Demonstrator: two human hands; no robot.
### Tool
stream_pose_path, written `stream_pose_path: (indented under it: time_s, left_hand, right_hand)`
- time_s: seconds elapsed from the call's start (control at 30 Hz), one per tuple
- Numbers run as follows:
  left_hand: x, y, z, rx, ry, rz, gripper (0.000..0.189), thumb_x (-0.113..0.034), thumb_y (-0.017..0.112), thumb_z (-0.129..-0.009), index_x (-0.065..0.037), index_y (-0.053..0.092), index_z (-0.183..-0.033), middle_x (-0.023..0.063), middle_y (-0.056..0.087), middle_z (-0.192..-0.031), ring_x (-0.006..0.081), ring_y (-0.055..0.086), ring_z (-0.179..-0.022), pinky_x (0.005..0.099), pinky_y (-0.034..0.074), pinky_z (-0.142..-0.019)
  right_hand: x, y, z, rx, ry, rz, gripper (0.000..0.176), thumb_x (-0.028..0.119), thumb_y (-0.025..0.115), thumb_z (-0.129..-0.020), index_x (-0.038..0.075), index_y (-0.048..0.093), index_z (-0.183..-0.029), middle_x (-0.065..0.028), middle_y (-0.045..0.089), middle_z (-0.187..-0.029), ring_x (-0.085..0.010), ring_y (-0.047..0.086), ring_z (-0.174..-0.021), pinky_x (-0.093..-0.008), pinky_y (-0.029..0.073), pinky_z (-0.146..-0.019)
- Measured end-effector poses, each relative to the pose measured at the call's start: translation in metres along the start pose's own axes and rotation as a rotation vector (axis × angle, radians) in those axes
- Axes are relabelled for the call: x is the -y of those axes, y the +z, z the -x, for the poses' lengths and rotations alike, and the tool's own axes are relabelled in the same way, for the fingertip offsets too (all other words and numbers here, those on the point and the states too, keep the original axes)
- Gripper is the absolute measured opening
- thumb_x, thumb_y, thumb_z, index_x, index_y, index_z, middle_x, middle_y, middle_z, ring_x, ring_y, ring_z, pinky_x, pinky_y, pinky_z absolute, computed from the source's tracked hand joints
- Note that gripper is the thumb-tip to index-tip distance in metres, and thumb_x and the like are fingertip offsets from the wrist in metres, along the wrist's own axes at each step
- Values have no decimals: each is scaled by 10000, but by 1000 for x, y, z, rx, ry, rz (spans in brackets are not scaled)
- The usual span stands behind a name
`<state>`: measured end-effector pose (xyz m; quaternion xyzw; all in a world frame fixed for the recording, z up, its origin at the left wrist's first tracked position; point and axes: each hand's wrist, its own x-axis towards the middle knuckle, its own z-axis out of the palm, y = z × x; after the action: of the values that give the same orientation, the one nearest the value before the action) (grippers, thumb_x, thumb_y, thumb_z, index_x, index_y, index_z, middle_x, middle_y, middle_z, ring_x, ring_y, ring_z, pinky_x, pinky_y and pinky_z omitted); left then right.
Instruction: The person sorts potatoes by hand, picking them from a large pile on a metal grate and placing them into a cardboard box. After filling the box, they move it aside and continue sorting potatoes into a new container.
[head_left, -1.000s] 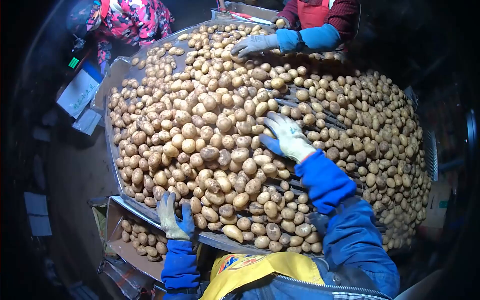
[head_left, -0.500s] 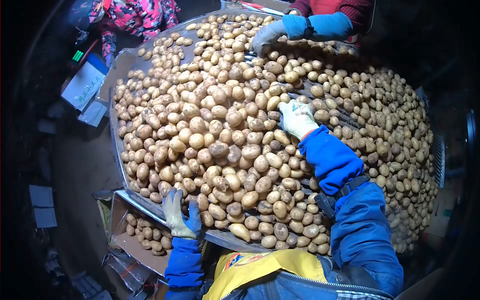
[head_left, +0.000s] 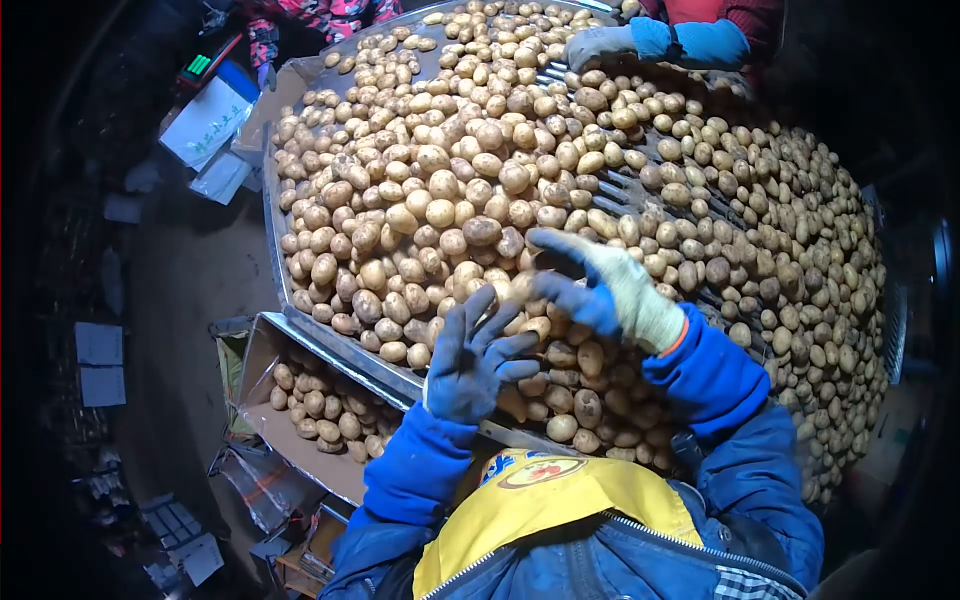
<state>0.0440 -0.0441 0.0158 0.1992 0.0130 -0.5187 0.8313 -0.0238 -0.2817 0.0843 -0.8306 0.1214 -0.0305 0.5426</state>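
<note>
Many pale brown potatoes [head_left: 443,184] are heaped over a wide table with a metal rim [head_left: 345,347]. Close to my body, my left hand [head_left: 468,358], in a grey-blue glove, is raised over the near edge with its fingers spread and nothing in it. My right hand [head_left: 615,290], gloved in cream and blue, hovers over the heap to its right, fingers apart. A blurred potato [head_left: 523,287] shows between the two hands, right by the right fingertips.
A cardboard box [head_left: 300,462] holding potatoes stands below the near left edge. Across the table, another person's gloved hand [head_left: 600,46] lies by the potatoes beside metal bars [head_left: 615,190]. Someone in patterned clothing [head_left: 320,15] is at the far left, near white cartons [head_left: 205,125].
My left hand has lifted from the table edge, moving right and turning palm up. My right hand has drawn back toward me and opened. The view has shifted; the other person's hand remains at the far side.
</note>
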Motion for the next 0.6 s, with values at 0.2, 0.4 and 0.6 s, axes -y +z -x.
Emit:
stream_pose_path:
  time_s: [0.2, 0.4, 0.6]
  left_hand:
    - [-4, -21, 21, -146, 156, -322, 421, -317, 527, -1069, -155, 557, -1457, 73, 634, -1319, 253, 669, -1040, 399, 564, -813]
    - [-10, -11, 22, -520, 115, -563, 412, -286, 610, -1051, -50, 588, -1388, 99, 695, -1152, 209, 722, -892, 335, 609, -697]
    - [-12, -3, 31, -575, 222, -613, 370, -279, 611, -1052, -71, 611, -1358, 78, 699, -1114, 176, 687, -831, 333, 573, -678]
  right_hand:
    - [-13, 12, 74, 57, -401, 786, 516, 302, 775, -827, 113, 653, -1292, -158, 614, -1331, -378, 577, -1259, -555, 405, -1118]
    - [-68, 24, 69, 176, -472, 989, 472, 228, 677, -785, 271, 663, -1255, -107, 513, -1446, -395, 432, -1384, -743, 268, -1113]
    - [-81, -15, -32, 142, -633, 1156, 628, 174, 700, -740, 304, 605, -1347, -58, 507, -1470, -354, 379, -1471, -753, 287, -1097]
